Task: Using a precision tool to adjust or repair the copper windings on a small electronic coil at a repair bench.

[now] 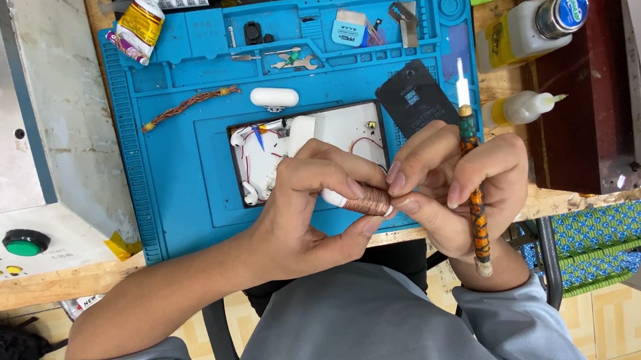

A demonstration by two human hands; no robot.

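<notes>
Head view: hands (382, 194) pinch copper-wire spool (363, 199) at mat's (180, 212) near edge.

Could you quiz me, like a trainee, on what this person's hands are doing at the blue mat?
1. True or false: the left hand pinches a copper wire spool.
2. Which hand carries the orange patterned tool? A left, B right, C neither.
3. What white, rounded thing lies on the blue mat above the white tray?

Key: 1 true. 2 B, the right hand. 3 The small white case.
</notes>
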